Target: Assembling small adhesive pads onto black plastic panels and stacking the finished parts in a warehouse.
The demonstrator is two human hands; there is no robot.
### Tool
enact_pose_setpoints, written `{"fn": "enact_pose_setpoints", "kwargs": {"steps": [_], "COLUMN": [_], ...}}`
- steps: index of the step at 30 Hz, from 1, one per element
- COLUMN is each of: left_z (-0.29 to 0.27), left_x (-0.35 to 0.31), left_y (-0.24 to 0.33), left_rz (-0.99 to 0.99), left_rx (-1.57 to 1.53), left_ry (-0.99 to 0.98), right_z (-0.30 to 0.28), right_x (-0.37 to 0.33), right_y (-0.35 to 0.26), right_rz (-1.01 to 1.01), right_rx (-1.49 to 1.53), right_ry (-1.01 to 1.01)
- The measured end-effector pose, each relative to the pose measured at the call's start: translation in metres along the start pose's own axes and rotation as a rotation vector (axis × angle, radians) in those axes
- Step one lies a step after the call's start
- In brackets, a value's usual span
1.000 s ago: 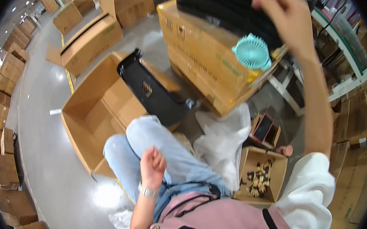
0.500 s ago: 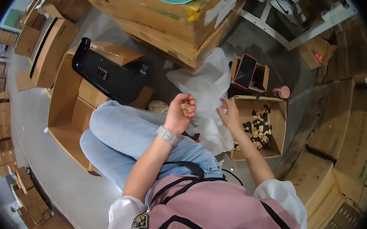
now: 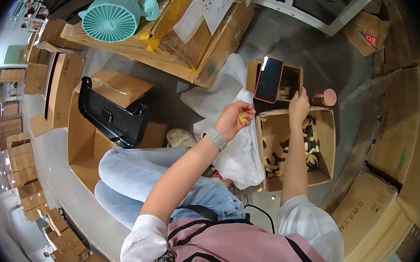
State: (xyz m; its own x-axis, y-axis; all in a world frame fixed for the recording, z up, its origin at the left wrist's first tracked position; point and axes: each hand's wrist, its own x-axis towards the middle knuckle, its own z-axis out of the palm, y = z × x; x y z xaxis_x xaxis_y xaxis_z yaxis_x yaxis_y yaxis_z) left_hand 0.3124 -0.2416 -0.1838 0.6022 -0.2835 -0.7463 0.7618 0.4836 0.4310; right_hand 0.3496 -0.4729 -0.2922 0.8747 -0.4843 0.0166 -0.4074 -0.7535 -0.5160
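Observation:
My left hand (image 3: 236, 120), with a pale watch on its wrist, is closed around a few small tan pieces (image 3: 242, 117) above a white plastic sheet (image 3: 228, 152). To its right, my right hand (image 3: 299, 108) has its fingers on the right wall of a small cardboard box (image 3: 300, 78); the fingertips are partly hidden. A phone (image 3: 269, 80) with a red edge leans upright across that box's left part. A few tan pieces lie inside the box. Under my right forearm stands a larger open carton (image 3: 322, 176) with many loose tan and black pieces (image 3: 312, 147).
A pink mug (image 3: 328, 97) stands right of the small box. A turquoise fan (image 3: 111, 18) rests on big stacked cartons (image 3: 181, 61). At left, a black plastic tray-like part (image 3: 113, 117) lies across an open carton (image 3: 79, 148). Tall cartons (image 3: 395, 127) line the right side.
My right hand has moved forward from beside the plastic sheet to the small box's wall. My left hand, still closed on tan pieces, has moved right. The view has shifted.

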Motion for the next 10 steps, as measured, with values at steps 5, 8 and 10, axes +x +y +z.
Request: {"fn": "enact_pose_setpoints", "kwargs": {"steps": [5, 8, 10], "left_z": [0.000, -0.002, -0.002], "left_x": [0.030, 0.048, 0.061], "left_y": [-0.003, -0.006, -0.011], "left_rz": [-0.003, 0.004, 0.020], "left_rx": [0.040, 0.044, 0.021], "left_ry": [0.038, 0.065, 0.017], "right_z": [0.003, -0.006, -0.001], "right_x": [0.001, -0.014, -0.020], "right_y": [0.016, 0.014, 0.019], "right_rz": [0.039, 0.121, 0.341], "right_rx": [0.231, 0.312, 0.562], "right_ry": [0.066, -0.089, -0.209]}}
